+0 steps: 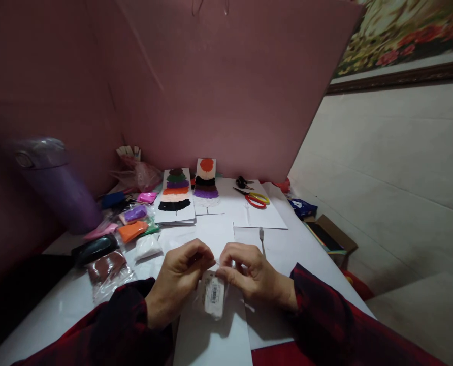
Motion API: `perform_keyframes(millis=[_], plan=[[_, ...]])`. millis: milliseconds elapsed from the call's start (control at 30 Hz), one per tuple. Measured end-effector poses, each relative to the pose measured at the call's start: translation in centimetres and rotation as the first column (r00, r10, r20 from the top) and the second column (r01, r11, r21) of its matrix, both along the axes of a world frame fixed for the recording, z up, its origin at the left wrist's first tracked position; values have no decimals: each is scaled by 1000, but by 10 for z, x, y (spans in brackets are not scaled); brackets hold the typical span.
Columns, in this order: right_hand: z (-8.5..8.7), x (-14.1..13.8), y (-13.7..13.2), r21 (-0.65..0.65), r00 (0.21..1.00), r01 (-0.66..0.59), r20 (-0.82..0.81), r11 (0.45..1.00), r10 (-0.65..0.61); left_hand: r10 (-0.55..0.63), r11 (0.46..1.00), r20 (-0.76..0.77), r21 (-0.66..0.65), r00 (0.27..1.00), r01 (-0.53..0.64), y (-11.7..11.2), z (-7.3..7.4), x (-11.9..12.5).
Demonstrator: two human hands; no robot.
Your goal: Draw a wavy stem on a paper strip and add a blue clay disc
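In front of me my left hand and my right hand pinch the top edge of a small clear plastic packet from either side. The packet hangs below my fingertips and shows a white barcode label; its contents look pale. Under it lies a long white paper strip. Just beyond my right hand is a small fork. To the left of my left hand sits a packet of white clay, with orange, purple and brown clay packets around it.
Two cards with bands of coloured clay stand further back. Scissors with red and yellow handles and a black-handled tool rest on white paper. A purple bottle stands at left. A pink panel rises behind.
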State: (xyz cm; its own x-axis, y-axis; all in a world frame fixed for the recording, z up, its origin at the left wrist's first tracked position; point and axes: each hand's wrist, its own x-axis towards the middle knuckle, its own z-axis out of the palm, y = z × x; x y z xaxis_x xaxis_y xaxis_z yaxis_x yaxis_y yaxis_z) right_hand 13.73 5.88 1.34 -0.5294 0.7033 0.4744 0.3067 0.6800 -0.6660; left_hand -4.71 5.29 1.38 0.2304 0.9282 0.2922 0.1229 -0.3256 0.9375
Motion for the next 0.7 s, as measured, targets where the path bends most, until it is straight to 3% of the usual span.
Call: perform_keyframes(millis=[167,300,533,700], plan=[[-5,0,1,90,999,20,-29,996,-18,-11,997,-12,-82,1000,10,2,2,0],[-9,1,2,167,995,56,-88,984,-42,-144,970,-86,-211,986,123,2,6,-1],[-11,-1,-2,1,968,138,-213,990,-135,-141,963,-85,-242,986,116,2,5,-1],[-14,-1,0,36,953,146,-275,989,-130,-201,935,-45,-306,979,178,4,5,0]])
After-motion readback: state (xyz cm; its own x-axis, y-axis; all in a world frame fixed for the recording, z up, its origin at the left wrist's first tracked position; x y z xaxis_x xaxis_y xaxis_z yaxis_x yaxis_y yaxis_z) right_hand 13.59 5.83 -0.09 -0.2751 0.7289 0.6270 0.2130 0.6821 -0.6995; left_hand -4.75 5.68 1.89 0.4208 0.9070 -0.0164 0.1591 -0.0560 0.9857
